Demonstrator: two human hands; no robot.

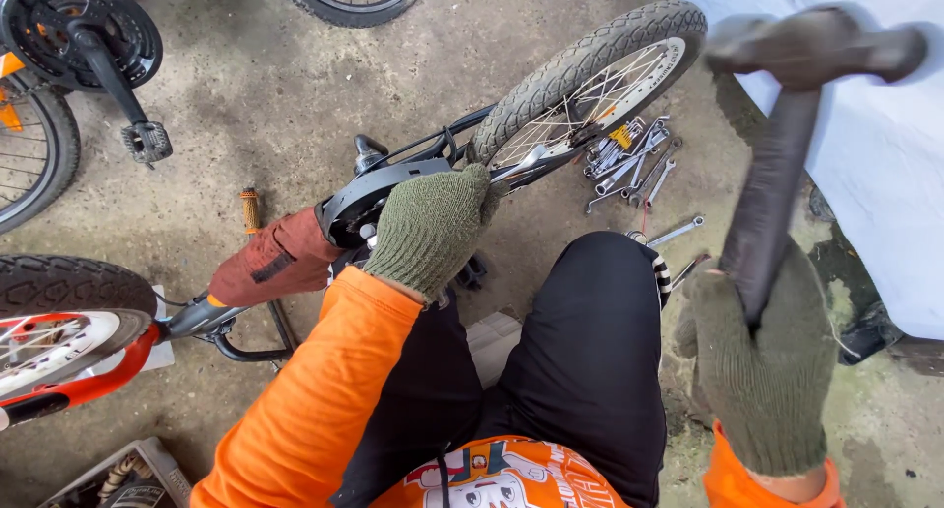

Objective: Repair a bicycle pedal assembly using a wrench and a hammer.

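Raised black hammer (787,144), blurred, in gloved right hand (762,370)

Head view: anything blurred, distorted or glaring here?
Head view: the hammer in the right hand is motion-blurred; the left hand on the chain guard is sharp; light is soft and even; the white sheet looks bright; edges bow slightly.

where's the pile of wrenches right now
In the head view the wrenches lie on the concrete floor at upper right, just beside the small bike's rear wheel.
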